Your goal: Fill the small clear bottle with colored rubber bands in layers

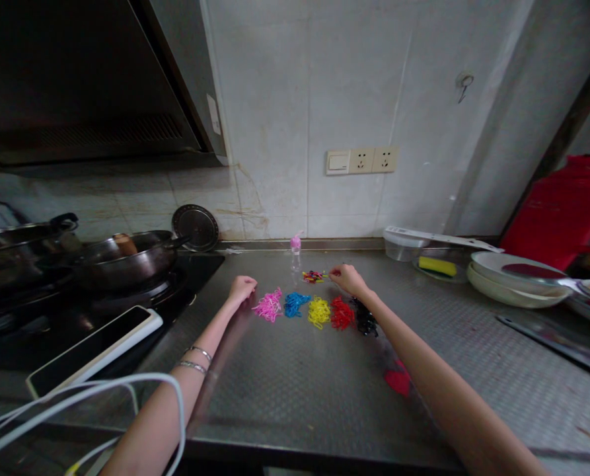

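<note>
Thin rubber bands lie on the steel counter in a row of piles: pink (269, 305), blue (296, 303), yellow (319, 311), red (342, 313) and black (365, 318). Behind them is a small mixed-colour pile of bands (314, 276). My right hand (348, 278) is closed in a pinch at the right edge of this mixed pile; what its fingertips hold is too small to make out. Left of the pink pile, my left hand (242, 289) rests with curled fingers, their inside hidden. My right forearm partly covers the black pile.
A small clear bottle with a pink top (295, 244) stands near the wall. At left are pans (126, 261) on the stove, a white-edged device (96, 350) and white cables (176, 390). Bowls (513, 291), a yellow sponge (437, 266) and a knife (552, 344) lie at right.
</note>
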Motion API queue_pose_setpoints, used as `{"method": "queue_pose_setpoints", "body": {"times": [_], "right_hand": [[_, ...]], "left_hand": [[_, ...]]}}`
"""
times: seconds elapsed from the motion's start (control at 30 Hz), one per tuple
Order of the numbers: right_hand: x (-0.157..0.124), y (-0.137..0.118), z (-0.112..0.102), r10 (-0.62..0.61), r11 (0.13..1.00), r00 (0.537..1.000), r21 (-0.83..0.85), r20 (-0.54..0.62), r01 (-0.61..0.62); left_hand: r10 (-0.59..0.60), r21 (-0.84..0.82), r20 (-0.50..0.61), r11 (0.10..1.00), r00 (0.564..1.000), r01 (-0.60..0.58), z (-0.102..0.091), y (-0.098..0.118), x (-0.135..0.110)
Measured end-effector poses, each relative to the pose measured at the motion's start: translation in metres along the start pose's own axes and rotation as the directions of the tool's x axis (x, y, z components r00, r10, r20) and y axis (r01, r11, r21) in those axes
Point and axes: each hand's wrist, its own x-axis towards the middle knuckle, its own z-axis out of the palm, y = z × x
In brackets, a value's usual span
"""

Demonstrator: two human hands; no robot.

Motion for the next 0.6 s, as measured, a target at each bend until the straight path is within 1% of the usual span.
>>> {"method": "queue_pose_setpoints", "body": {"times": [0.1, 0.27, 0.43, 0.6], "right_hand": [[-0.001, 0.006, 0.0, -0.06, 0.987, 0.998, 0.152, -0.017, 0.061], [-0.008, 0.005, 0.002, -0.065, 0.93, 0.997, 0.363, 0.041, 0.046], [-0.013, -0.001, 0.0, -0.169, 0.892, 0.976, 0.443, 0.137, 0.092], [-0.017, -0.007, -0.005, -0.243, 0.885, 0.947, 0.449, 0.21, 0.127]], "left_hand": [[0.01, 0.009, -0.002, 1.0, 1.0, -0.01, 0.001, -0.001, 0.0], [0.011, 0.005, 0.002, 1.0, 1.0, -0.011, 0.001, -0.002, 0.001], [-0.016, 0.035, 0.013, 0.999, 1.0, 0.015, 0.001, -0.001, 0.0], [-0.02, 0.058, 0.013, 0.998, 1.0, 0.019, 0.001, 0.001, -0.002]]}}
